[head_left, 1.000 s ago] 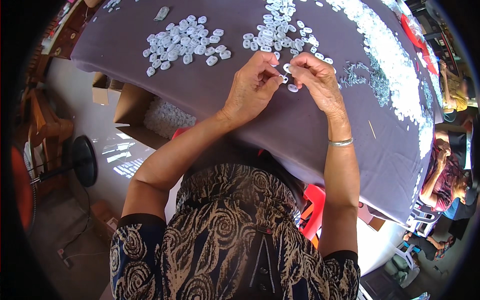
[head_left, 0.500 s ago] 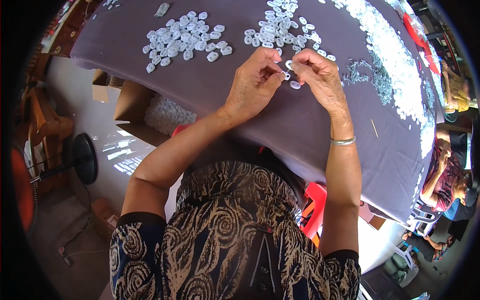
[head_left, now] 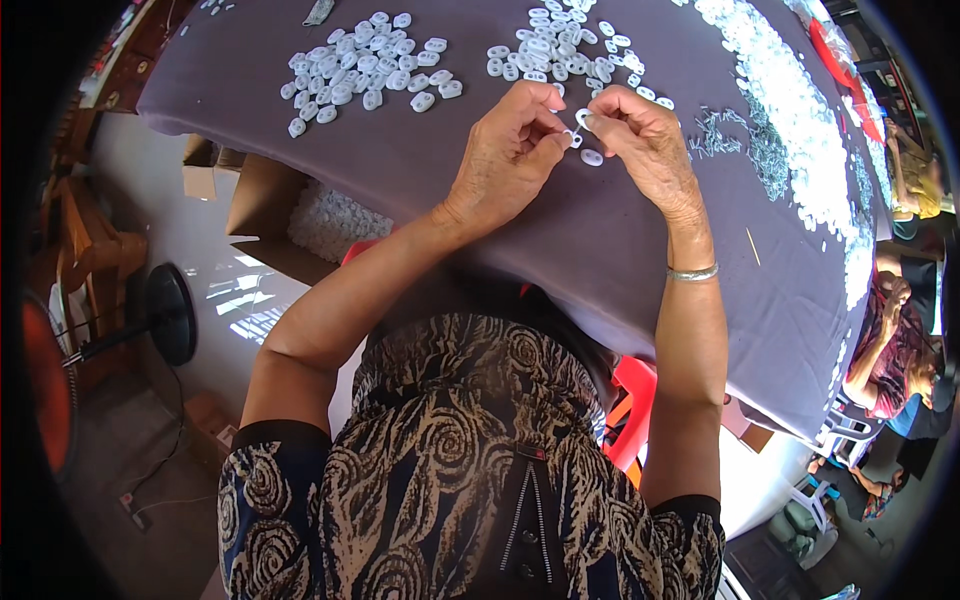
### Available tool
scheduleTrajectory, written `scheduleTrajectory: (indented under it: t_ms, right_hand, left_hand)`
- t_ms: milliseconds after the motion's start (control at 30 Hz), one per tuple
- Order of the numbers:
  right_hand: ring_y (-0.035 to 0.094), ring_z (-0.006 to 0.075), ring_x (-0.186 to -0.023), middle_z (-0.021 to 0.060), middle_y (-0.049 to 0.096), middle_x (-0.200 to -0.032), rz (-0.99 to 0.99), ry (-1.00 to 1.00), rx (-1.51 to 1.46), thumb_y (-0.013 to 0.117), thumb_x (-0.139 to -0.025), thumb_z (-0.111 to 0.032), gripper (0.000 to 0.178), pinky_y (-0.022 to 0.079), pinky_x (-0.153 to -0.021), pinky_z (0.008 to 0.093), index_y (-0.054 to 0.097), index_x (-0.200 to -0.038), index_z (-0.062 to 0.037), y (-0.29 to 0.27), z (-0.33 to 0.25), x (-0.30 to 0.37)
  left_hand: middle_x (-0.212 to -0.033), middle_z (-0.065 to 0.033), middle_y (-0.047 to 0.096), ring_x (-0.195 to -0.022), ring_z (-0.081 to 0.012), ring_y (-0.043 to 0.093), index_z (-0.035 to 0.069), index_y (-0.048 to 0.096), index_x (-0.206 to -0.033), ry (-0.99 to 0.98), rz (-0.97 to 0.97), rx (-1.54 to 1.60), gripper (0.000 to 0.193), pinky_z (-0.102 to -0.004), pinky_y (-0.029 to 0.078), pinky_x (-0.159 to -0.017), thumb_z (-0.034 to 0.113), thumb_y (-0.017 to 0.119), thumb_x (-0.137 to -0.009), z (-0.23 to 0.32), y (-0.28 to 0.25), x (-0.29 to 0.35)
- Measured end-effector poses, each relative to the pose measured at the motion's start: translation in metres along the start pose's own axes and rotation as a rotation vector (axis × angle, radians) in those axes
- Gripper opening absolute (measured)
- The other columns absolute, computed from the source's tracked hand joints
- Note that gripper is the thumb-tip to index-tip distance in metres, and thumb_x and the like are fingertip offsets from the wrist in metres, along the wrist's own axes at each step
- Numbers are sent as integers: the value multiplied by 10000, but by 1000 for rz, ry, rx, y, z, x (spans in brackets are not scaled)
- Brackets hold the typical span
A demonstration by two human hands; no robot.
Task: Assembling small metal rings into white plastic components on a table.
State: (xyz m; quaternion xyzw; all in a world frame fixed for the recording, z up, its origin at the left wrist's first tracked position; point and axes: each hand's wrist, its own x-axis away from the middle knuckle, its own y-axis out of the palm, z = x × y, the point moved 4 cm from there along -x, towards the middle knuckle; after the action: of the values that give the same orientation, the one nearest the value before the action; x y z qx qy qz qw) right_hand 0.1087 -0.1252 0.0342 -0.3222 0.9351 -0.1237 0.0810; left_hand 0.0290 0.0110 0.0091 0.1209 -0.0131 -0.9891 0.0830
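Observation:
My left hand (head_left: 505,150) pinches a small white plastic piece with a hole (head_left: 576,141) between thumb and fingers. Close beside it, my right hand (head_left: 650,150) grips another small white piece (head_left: 583,118) by its edge. A thin link seems to run between the two pieces, too fine to make out. Just below the fingertips, a loose white oval piece with two holes (head_left: 591,157) lies on the dark tablecloth (head_left: 480,270). Beyond my hands is a pile of similar ovals (head_left: 550,45), and a second pile (head_left: 370,65) sits to the left.
At the right lie small metal parts (head_left: 768,160) beside a long heap of white pieces (head_left: 790,110). A thin stick (head_left: 753,247) rests nearer. Left of the table, a cardboard box (head_left: 262,205) holds more white pieces. Other people (head_left: 885,350) sit at the far right.
The two white pieces held in my fingertips are slightly farther apart, with my right hand a little to the right. Both hands keep their pinch. The whole view has shifted slightly.

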Motion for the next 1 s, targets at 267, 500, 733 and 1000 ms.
scheduleTrajectory:
  t_ms: [267,500,733,1000]
  right_hand:
    - [426,14,-602,-67,494,-669,12,28,41,641,-853,-112,94,379,-536,186,610,-808,-35,-1,0,1]
    - [439,22,-604,-60,508,-685,-9,27,7,622,-866,-129,102,391,-540,194,611,-831,-34,-2,-2,1]
    - [436,55,-624,-33,500,-708,-56,89,57,562,-869,-75,65,390,-581,215,576,-836,-20,-2,-5,1]
    - [435,55,-616,-32,498,-699,-49,84,54,565,-866,-76,64,386,-573,216,577,-837,-20,-1,-6,1]
  left_hand:
    - [-789,-10,550,-669,-39,502,35,483,-1062,1,-2,-14,261,-202,448,-600,-44,586,-835,2,0,0]
    - [-854,-8,571,-717,-56,529,54,457,-1126,15,-82,-65,279,-204,451,-592,-35,545,-876,0,0,1]
    - [-846,-1,559,-710,-49,519,49,477,-1115,29,-100,-73,268,-195,442,-599,-49,532,-872,3,2,1]
    - [-844,0,558,-715,-49,521,47,470,-1131,26,-103,-63,277,-200,446,-606,-39,536,-876,2,2,1]
